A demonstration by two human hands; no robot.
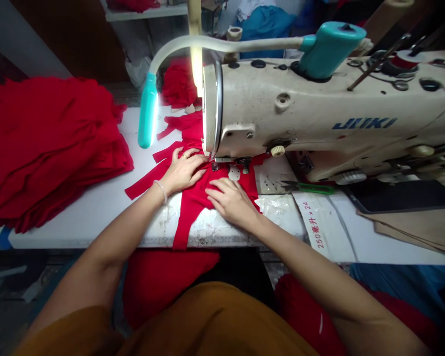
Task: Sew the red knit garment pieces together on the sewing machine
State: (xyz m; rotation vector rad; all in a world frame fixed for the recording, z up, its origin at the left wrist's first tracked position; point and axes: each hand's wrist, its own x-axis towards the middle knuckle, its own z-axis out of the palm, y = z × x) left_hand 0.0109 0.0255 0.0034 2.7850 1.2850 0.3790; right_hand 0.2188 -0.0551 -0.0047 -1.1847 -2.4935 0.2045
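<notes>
A piece of red fabric (191, 210) with strap-like strips lies under the needle area of a cream sewing machine (252, 109). Flat on the cloth, just left of the presser foot (215, 165), rests my left hand (185, 169), fingers spread and pointing to the needle. My right hand (232, 200) presses on the fabric in front of the presser foot, its fingers stretched out and slightly apart. Neither hand grips the cloth; both lie on top of it. The needle tip itself is too small to make out.
On the left stands a large pile of red fabric (52, 148). A lit turquoise lamp (147, 113) hangs over the table. Right of the needle lie green-handled thread snips (311, 188), a dark phone or tablet (404, 195) and brown card (411, 227). Red cloth (166, 282) hangs below the table edge.
</notes>
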